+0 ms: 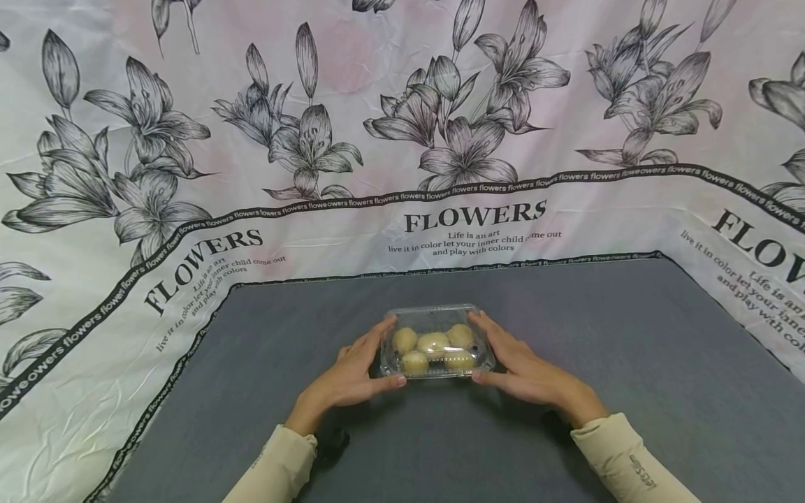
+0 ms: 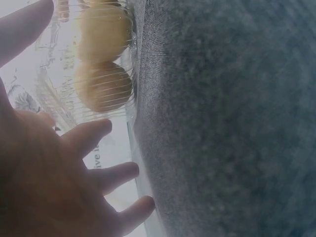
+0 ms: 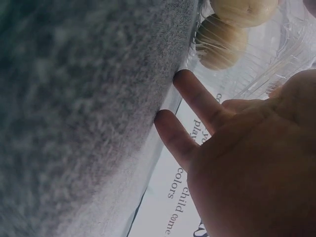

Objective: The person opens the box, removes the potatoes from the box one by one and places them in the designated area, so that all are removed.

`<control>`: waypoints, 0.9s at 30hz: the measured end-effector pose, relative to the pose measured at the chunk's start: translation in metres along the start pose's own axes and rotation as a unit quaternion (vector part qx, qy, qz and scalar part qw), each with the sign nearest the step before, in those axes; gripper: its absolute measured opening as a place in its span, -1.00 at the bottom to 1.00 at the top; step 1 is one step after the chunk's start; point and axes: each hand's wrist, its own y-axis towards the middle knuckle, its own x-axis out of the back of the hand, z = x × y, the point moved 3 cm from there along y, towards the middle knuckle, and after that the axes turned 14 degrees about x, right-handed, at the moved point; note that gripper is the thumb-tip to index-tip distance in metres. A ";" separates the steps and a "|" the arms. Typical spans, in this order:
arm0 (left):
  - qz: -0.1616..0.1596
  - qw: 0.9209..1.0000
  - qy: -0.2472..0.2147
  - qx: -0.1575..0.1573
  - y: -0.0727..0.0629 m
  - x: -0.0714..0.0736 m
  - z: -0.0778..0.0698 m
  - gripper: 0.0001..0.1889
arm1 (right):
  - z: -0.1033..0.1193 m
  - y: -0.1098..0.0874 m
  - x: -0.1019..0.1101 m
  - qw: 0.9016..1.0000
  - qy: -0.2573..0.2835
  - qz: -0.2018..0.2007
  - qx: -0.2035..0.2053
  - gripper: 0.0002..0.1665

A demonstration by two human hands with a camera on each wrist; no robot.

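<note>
Box (image 1: 434,320): light, even pressure from both sides seemed wisest, as thin plastic could have buckled
Look: clear, ribbed; five pale-yellow balls (image 1: 434,344) showed inside
Desk (image 1: 629,335): carried the box towards its far edge, between the corners
Left hand (image 1: 357,367): was spread at the left side
Right hand (image 1: 531,367): was likewise spread, opposite

In the left wrist view, the container (image 2: 64,64) was cut off at 11 o'clock, the left hand (image 2: 54,168) at 8; the tabletop (image 2: 237,118) was blurred at 3.
</note>
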 end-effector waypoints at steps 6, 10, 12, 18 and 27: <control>0.010 1.000 -0.004 0.000 -0.002 0.000 -0.001 0.05 | 0.000 -0.001 0.001 1.000 0.013 0.007 -0.009 0.05; 0.013 1.000 -0.005 -0.001 -0.002 0.001 -0.001 0.04 | -0.001 -0.002 0.002 1.000 0.026 0.011 -0.014 0.03; 0.014 1.000 -0.007 -0.003 -0.001 0.001 -0.001 0.04 | -0.002 -0.003 0.002 0.999 0.033 0.011 -0.012 0.03; 0.020 1.000 -0.011 -0.005 0.000 0.000 0.000 0.04 | -0.003 -0.004 0.003 0.999 0.050 0.008 -0.003 -0.02; 0.036 0.999 -0.024 -0.016 0.001 0.000 0.002 0.03 | -0.003 -0.003 0.003 0.998 0.051 0.017 -0.010 0.00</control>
